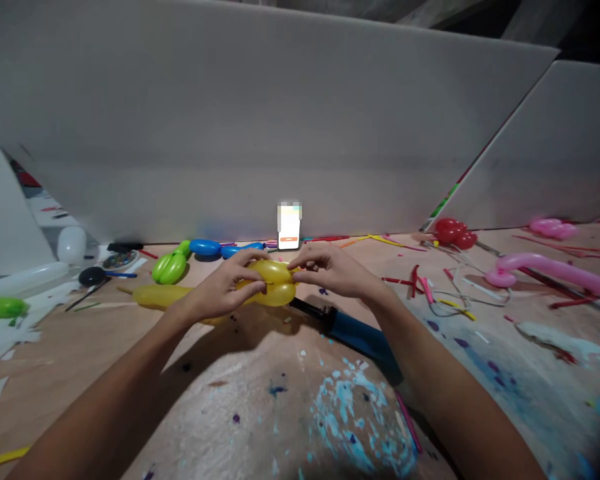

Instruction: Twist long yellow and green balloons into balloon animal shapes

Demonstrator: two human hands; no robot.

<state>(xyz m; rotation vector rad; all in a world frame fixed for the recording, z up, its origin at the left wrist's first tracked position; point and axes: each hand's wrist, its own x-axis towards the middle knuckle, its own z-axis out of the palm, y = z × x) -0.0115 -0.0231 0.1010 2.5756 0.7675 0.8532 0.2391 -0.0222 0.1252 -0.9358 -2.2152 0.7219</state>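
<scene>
A long yellow balloon [275, 283] is twisted into two short bubbles at its right end, and its tail runs left along the table. My left hand [225, 287] grips the balloon just left of the bubbles, fingers curled round it. My right hand [330, 270] pinches the bubbles from the right side. Both hands hover a little above the paint-stained table [260, 400].
A blue hand pump [353, 333] lies just under my right wrist. A phone [289, 227] leans on the grey back wall. Green [171, 267] and blue [205, 247] balloons lie to the left, red [453, 231] and pink [555, 270] ones to the right, with balloon scraps scattered about.
</scene>
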